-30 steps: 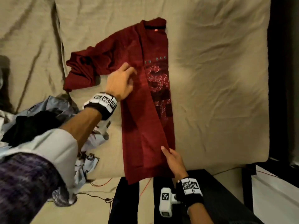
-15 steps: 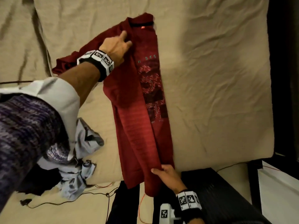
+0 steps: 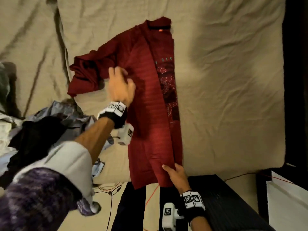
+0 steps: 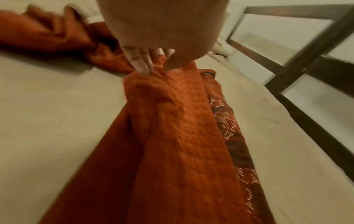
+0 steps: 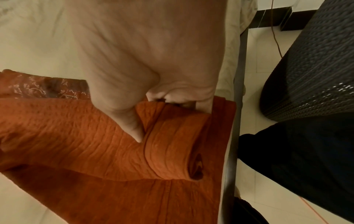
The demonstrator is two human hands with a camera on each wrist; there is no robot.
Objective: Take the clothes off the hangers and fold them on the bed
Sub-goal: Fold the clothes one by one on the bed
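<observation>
A dark red shirt (image 3: 150,122) with a dotted print lies on the beige bed (image 3: 225,97), folded lengthwise, collar at the far end. Its left sleeve (image 3: 86,74) spreads crumpled to the left. My left hand (image 3: 120,84) is over the shirt beside that sleeve. In the left wrist view the left hand (image 4: 153,65) pinches a raised ridge of the red shirt (image 4: 182,136) between fingers and thumb. My right hand (image 3: 175,172) grips the hem at the bed's near edge. In the right wrist view its thumb (image 5: 132,125) lies on the shirt (image 5: 76,128), fingers curled under the fold.
A heap of grey and black clothes (image 3: 41,127) lies on the bed to the left. A dark mesh chair (image 3: 225,205) stands by the near right corner, with cables (image 3: 110,190) on the floor. A dark bed frame (image 4: 287,63) runs along the far side.
My left hand has come back from near the collar to the shirt's middle by the sleeve and now pinches the fabric. The right hand keeps its hold on the hem.
</observation>
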